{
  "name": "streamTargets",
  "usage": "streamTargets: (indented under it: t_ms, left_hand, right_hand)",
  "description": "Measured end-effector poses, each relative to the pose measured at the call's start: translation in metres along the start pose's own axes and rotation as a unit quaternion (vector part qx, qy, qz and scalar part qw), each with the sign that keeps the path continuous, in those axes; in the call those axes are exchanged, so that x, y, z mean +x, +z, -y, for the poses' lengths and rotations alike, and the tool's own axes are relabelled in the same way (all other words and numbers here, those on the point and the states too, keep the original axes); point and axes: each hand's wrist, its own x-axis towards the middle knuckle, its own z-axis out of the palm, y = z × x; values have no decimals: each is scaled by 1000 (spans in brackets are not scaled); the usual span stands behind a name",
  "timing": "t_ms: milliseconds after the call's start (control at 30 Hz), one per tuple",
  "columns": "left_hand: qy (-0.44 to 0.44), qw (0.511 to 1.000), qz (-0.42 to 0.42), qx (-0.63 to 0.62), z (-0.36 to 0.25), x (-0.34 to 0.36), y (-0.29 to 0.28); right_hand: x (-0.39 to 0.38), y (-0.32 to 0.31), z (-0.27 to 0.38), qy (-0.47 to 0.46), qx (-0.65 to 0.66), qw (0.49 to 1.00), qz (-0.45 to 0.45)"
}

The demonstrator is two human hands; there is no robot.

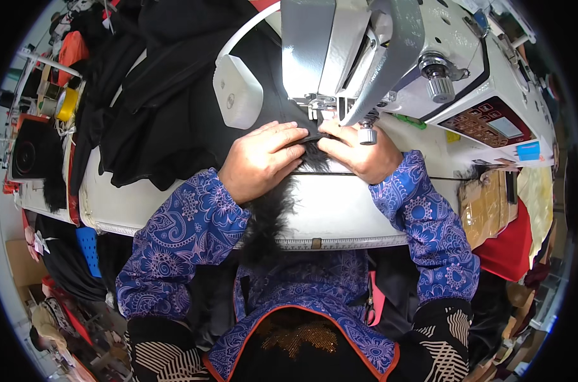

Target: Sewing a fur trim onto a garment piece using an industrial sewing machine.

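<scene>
Left hand [260,159] lies over black fur trim [271,219]; stretch beneath it hidden from here. Metal knob [367,135] stands before right hand [360,153], blocking bit of it. Needle, by presser foot [313,109] just ahead of hands, too small to make out. Sewing machine [306,48] above right hand cut off at top; black cloth [174,95] beyond left hand, likewise. Clutter [56,318] far left of left hand: too small, can't sort it.

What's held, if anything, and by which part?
Black fabric is under left hand and right hand, at its edge with fur trim; pinched or merely pressed, can't tell.
</scene>
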Motion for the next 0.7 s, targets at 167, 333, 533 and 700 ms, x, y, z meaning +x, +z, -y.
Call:
streamTargets:
  t_ms: [167,333,533,700]
  left_hand:
    - [45,999,-10,3,1,2,0]
    - [40,999,-1,7,1,0,4]
    - [44,999,-6,-12,7,2,5]
    - [53,998,-9,-34,6,6,4]
  right_hand:
    - [0,1,-2,-8,7,1000,-7]
    - [0,-1,-1,-21,-20,1000,1]
    - [8,-15,0,-37,6,998,49]
    - [8,-13,-3,-62,-3,998,4]
